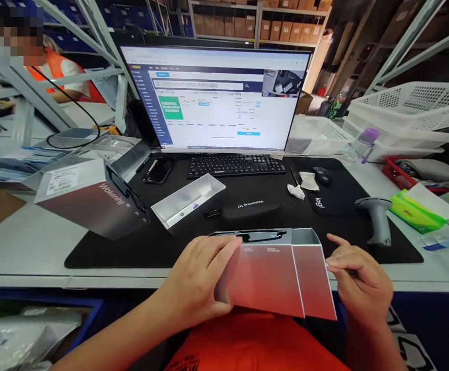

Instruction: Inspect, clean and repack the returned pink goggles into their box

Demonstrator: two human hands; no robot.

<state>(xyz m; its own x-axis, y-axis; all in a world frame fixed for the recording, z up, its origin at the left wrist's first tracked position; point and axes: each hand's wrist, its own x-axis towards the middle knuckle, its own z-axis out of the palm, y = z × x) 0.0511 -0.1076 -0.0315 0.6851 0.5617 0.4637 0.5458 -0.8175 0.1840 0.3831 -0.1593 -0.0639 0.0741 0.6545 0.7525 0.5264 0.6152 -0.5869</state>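
Observation:
My left hand (199, 281) grips the left side of a silver-to-red gradient box (274, 275) held over the desk's front edge, fingers wrapped round it. A black inner tray (255, 236) shows at its open top. My right hand (358, 278) rests against the box's right edge, thumb and fingers lightly curled, forefinger stretched out. Behind the box lie a black eyeglass case (251, 207) and an open silver tray (188, 200) on the black desk mat (132, 247).
Another gradient box (89, 198) lies at the left. A monitor (217, 98), keyboard (234, 165), mouse (322, 175), phone (158, 169) and barcode scanner (377, 219) are around. White baskets (410, 111) stand at the right. A person in an orange vest (60, 72) sits far left.

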